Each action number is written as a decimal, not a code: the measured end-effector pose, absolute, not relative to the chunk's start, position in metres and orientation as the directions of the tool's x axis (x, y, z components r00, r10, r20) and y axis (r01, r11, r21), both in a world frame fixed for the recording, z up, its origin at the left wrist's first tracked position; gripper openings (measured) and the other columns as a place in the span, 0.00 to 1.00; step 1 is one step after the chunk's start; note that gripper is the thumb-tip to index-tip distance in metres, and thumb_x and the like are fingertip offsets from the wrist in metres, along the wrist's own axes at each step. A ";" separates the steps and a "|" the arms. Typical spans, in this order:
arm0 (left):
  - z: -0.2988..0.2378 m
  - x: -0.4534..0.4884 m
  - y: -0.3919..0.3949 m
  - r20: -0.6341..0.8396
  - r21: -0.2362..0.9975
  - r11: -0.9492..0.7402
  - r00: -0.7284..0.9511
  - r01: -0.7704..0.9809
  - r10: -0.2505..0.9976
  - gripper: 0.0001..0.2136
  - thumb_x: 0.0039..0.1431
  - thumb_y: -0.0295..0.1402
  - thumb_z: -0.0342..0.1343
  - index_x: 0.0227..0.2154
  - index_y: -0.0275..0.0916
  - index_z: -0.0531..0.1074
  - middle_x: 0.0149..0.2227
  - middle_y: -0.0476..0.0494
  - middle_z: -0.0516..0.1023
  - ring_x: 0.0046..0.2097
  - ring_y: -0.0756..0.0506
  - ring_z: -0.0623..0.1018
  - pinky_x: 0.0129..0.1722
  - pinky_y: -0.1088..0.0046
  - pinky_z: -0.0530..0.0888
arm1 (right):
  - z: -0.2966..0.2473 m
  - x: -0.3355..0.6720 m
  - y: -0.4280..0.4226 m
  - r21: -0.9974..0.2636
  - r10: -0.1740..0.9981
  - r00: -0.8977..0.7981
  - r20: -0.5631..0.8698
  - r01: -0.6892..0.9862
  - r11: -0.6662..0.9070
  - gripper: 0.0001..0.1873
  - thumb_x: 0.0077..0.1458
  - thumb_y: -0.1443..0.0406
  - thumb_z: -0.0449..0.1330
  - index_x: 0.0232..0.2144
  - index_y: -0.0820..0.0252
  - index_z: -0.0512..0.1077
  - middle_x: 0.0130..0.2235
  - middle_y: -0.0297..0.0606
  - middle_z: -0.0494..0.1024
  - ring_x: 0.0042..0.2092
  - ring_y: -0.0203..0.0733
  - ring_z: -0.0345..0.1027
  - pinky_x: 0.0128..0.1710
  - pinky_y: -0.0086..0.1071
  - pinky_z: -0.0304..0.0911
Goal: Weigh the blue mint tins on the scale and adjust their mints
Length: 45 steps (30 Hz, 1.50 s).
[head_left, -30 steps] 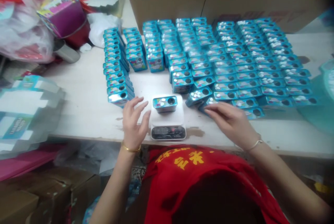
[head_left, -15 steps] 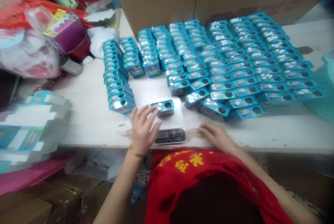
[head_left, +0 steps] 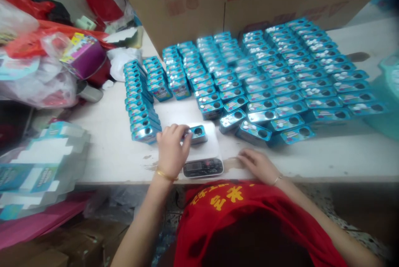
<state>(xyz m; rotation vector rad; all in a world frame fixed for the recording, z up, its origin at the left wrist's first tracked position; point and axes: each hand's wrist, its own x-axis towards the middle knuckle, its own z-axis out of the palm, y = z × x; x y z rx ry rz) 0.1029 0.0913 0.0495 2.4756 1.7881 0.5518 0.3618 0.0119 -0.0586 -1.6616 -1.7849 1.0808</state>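
Observation:
My left hand (head_left: 173, 144) is at a small blue tin (head_left: 198, 135) with a round dark hole in its top. Its thumb and fingertips pinch together at the small white tablets on the tin's upper face, partly hiding them. Under the tin is a white kitchen scale (head_left: 213, 144) with a black display panel; its reading is too blurred to make out. To the right of the scale, my right hand (head_left: 258, 164) rests on the tabletop with loosely bent fingers, and nothing shows in it.
Long rows of similar blue tins (head_left: 274, 78), many with white tablets on top, fill the table behind the scale. A large cardboard box (head_left: 193, 5) stands at the back. Flat blue-white cartons (head_left: 46, 150) and plastic bags (head_left: 43, 80) lie left; a turquoise basin (head_left: 385, 88) is right.
The left hand's spread fingers have closed to a pinch over the tablets on the tin. My right hand stays on the table. The view has shifted slightly.

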 end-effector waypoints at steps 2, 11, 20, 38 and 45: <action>0.051 0.101 0.095 0.244 0.184 -0.342 0.294 0.921 0.924 0.04 0.61 0.33 0.52 0.33 0.41 0.70 0.31 0.48 0.74 0.36 0.44 0.71 0.35 0.65 0.56 | -0.055 0.361 0.011 -0.805 0.972 -0.158 -0.175 0.592 -0.048 0.15 0.60 0.57 0.50 0.31 0.61 0.70 0.33 0.41 0.75 0.35 0.44 0.68 0.38 0.37 0.60; 0.072 0.126 0.066 0.306 0.393 -0.548 0.457 0.738 0.835 0.06 0.63 0.33 0.49 0.36 0.40 0.69 0.35 0.47 0.76 0.38 0.47 0.73 0.42 0.65 0.61 | -0.009 0.317 0.015 -0.711 0.756 -0.438 -0.487 -0.304 -0.634 0.28 0.57 0.44 0.51 0.42 0.61 0.68 0.32 0.37 0.71 0.22 0.31 0.58 0.17 0.24 0.48; 0.079 0.089 0.080 0.464 0.526 -0.489 0.247 0.695 0.851 0.06 0.62 0.32 0.52 0.39 0.40 0.72 0.39 0.46 0.77 0.43 0.47 0.75 0.46 0.67 0.70 | -0.011 0.331 0.011 -0.561 0.739 -0.264 -0.620 -0.509 -0.653 0.11 0.53 0.62 0.60 0.39 0.60 0.72 0.32 0.38 0.71 0.26 0.32 0.62 0.18 0.23 0.56; 0.068 0.079 0.130 -0.058 0.210 -0.599 0.621 0.773 0.782 0.15 0.60 0.40 0.54 0.47 0.41 0.68 0.41 0.42 0.77 0.43 0.42 0.75 0.41 0.65 0.68 | -0.071 0.354 -0.007 -0.609 0.752 -0.246 -0.611 -0.461 -0.646 0.16 0.49 0.60 0.66 0.40 0.61 0.72 0.32 0.37 0.73 0.24 0.29 0.59 0.19 0.22 0.52; 0.071 0.030 0.231 -0.028 -0.038 -0.403 0.402 0.914 0.915 0.16 0.56 0.42 0.55 0.45 0.40 0.69 0.42 0.41 0.77 0.41 0.42 0.76 0.38 0.71 0.67 | -0.075 0.352 -0.006 -0.610 0.774 -0.264 -0.576 -0.492 -0.622 0.15 0.49 0.58 0.67 0.37 0.60 0.74 0.31 0.38 0.74 0.24 0.30 0.60 0.20 0.23 0.55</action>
